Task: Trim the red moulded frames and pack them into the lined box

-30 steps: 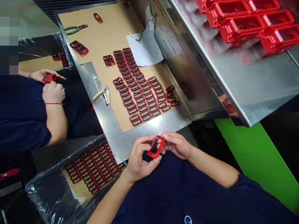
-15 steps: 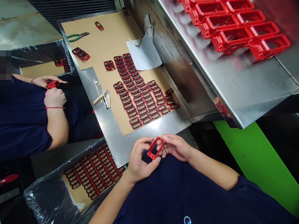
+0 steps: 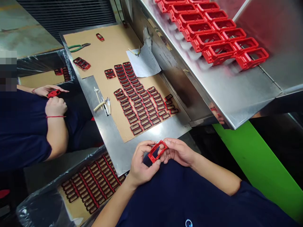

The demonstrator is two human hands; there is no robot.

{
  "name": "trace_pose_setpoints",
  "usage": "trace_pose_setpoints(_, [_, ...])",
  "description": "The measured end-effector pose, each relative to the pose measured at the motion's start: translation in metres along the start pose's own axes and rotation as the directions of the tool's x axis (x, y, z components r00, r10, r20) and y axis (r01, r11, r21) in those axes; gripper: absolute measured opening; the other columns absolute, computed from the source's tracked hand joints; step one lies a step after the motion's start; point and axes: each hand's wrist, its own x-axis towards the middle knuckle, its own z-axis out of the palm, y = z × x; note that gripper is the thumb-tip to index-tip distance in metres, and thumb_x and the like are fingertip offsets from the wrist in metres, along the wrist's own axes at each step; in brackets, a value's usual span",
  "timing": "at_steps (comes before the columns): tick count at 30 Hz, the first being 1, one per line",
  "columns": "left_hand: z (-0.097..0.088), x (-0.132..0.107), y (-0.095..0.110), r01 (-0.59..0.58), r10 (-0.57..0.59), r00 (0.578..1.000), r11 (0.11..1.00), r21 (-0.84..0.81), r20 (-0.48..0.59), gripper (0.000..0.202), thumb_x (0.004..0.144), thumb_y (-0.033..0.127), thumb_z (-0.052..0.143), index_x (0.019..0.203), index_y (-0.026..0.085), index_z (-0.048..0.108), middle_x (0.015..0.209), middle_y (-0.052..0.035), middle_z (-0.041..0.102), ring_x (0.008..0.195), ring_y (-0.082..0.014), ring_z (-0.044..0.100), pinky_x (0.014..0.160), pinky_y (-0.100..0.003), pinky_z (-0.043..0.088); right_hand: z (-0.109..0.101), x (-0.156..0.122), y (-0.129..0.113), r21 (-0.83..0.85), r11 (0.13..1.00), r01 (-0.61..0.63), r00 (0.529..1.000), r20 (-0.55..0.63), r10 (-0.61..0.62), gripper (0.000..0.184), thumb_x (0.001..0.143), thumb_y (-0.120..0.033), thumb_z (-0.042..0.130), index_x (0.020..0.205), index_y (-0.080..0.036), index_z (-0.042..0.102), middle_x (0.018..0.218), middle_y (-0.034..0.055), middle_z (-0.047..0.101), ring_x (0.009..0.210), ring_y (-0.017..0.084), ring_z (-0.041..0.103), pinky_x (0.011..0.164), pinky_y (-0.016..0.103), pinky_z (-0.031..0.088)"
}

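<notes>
Between my two hands is a red rectangular plastic frame (image 3: pixel 151 157) with an open middle, held tilted just off the near edge of the table. My left hand (image 3: pixel 141 162) grips its lower left end between thumb and fingers. At the upper right end, the thumb and fingers of my right hand (image 3: pixel 179 151) close on the same frame. Beyond my hands, many red frames with black rims (image 3: pixel 139 105) lie in close rows on a cardboard sheet (image 3: pixel 97 61) over the metal table (image 3: pixel 106 132).
A metal shelf (image 3: pixel 255 97) at the right carries rows of red frames (image 3: pixel 217 52). Green-handled pliers (image 3: pixel 79 47), wooden-handled tools (image 3: pixel 103 104) and a paper sheet (image 3: pixel 146 63) lie on the table. A co-worker's hands (image 3: pixel 55 102) hold a red part at left. A plastic-lined bin (image 3: pixel 40 197) holds more frames.
The camera view has shifted, so the table appears slightly lower and the shelf further left. The frame in my hands has turned slightly; both hands keep their grip.
</notes>
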Motion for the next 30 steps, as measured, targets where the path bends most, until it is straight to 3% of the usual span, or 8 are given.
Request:
trace_pose_setpoints(9, [-0.002, -0.001, -0.003, -0.005, 0.005, 1.0, 0.998, -0.069, 0.006, 0.033, 0.081, 0.024, 0.07, 0.106, 0.022, 0.049, 0.115, -0.0098, 0.059, 0.107, -0.0221, 0.063, 0.092, -0.038, 0.052, -0.003, 0.0, 0.005, 0.083, 0.995, -0.052, 0.998, 0.028, 0.05, 0.049, 0.083, -0.05, 0.078, 0.101, -0.006, 0.066, 0.083, 0.0109, 0.073, 0.062, 0.016, 0.071, 0.054, 0.019, 0.06])
trace_pose_setpoints(22, [-0.002, 0.0, -0.005, -0.009, 0.011, 1.0, 0.995, -0.097, 0.019, 0.033, 0.082, 0.03, 0.072, 0.106, 0.023, 0.051, 0.113, -0.0078, 0.06, 0.106, -0.0202, 0.062, 0.092, -0.034, 0.052, -0.008, 0.003, 0.015, 0.105, 0.991, -0.076, 0.997, 0.041, 0.072, 0.048, 0.086, -0.052, 0.073, 0.098, -0.006, 0.064, 0.082, 0.0099, 0.072, 0.065, 0.017, 0.072, 0.057, 0.02, 0.06])
trace_pose_setpoints(24, [-0.004, -0.004, -0.007, -0.019, 0.021, 0.999, 0.997, -0.07, 0.029, 0.033, 0.082, 0.026, 0.071, 0.109, 0.023, 0.051, 0.114, -0.0082, 0.06, 0.108, -0.0212, 0.062, 0.094, -0.036, 0.053, -0.005, 0.002, 0.014, 0.056, 0.998, -0.034, 0.998, 0.047, 0.031, 0.044, 0.085, -0.05, 0.073, 0.095, -0.01, 0.061, 0.086, 0.0083, 0.072, 0.066, 0.016, 0.072, 0.056, 0.02, 0.059])
trace_pose_setpoints(26, [-0.005, -0.008, -0.011, -0.005, 0.007, 0.999, 0.999, -0.053, 0.032, 0.039, 0.083, 0.023, 0.069, 0.118, 0.023, 0.051, 0.121, -0.0106, 0.058, 0.111, -0.0229, 0.062, 0.095, -0.038, 0.054, 0.005, -0.008, 0.001, -0.115, 0.985, 0.128, 0.99, 0.071, -0.12, 0.036, 0.086, -0.045, 0.073, 0.091, -0.014, 0.056, 0.088, 0.0061, 0.072, 0.066, 0.014, 0.071, 0.055, 0.019, 0.058])
trace_pose_setpoints(27, [-0.006, -0.009, -0.013, 0.01, -0.009, 1.0, 0.998, -0.058, 0.028, 0.045, 0.084, 0.024, 0.067, 0.125, 0.023, 0.049, 0.125, -0.0124, 0.056, 0.112, -0.0239, 0.062, 0.094, -0.039, 0.055, 0.013, -0.019, -0.01, -0.267, 0.921, 0.282, 0.958, 0.126, -0.257, 0.03, 0.087, -0.041, 0.072, 0.089, -0.015, 0.055, 0.089, 0.0052, 0.072, 0.069, 0.014, 0.071, 0.057, 0.02, 0.057])
trace_pose_setpoints(28, [-0.007, -0.01, -0.016, 0.028, -0.027, 0.999, 0.997, -0.075, 0.024, 0.049, 0.086, 0.025, 0.065, 0.132, 0.023, 0.046, 0.128, -0.0139, 0.055, 0.112, -0.0244, 0.063, 0.093, -0.039, 0.057, 0.023, -0.032, -0.023, -0.437, 0.773, 0.461, 0.888, 0.228, -0.401, 0.024, 0.09, -0.036, 0.069, 0.088, -0.016, 0.055, 0.088, 0.0045, 0.072, 0.072, 0.014, 0.071, 0.061, 0.021, 0.057])
trace_pose_setpoints(29, [-0.007, -0.01, -0.019, 0.042, -0.04, 0.999, 0.995, -0.087, 0.019, 0.051, 0.088, 0.026, 0.062, 0.136, 0.023, 0.045, 0.129, -0.0145, 0.055, 0.11, -0.0243, 0.064, 0.091, -0.039, 0.058, 0.034, -0.048, -0.038, -0.6, 0.511, 0.615, 0.778, 0.356, -0.518, 0.017, 0.091, -0.03, 0.067, 0.088, -0.017, 0.057, 0.088, 0.0045, 0.071, 0.079, 0.015, 0.07, 0.07, 0.023, 0.058])
trace_pose_setpoints(30, [-0.008, -0.008, -0.021, 0.049, -0.048, 0.999, 0.995, -0.088, 0.017, 0.049, 0.09, 0.027, 0.06, 0.137, 0.023, 0.046, 0.129, -0.0141, 0.057, 0.108, -0.0237, 0.066, 0.089, -0.038, 0.06, 0.046, -0.065, -0.054, -0.668, 0.157, 0.728, 0.624, 0.551, -0.554, 0.012, 0.092, -0.027, 0.066, 0.09, -0.017, 0.06, 0.09, 0.0055, 0.071, 0.083, 0.016, 0.07, 0.076, 0.026, 0.057])
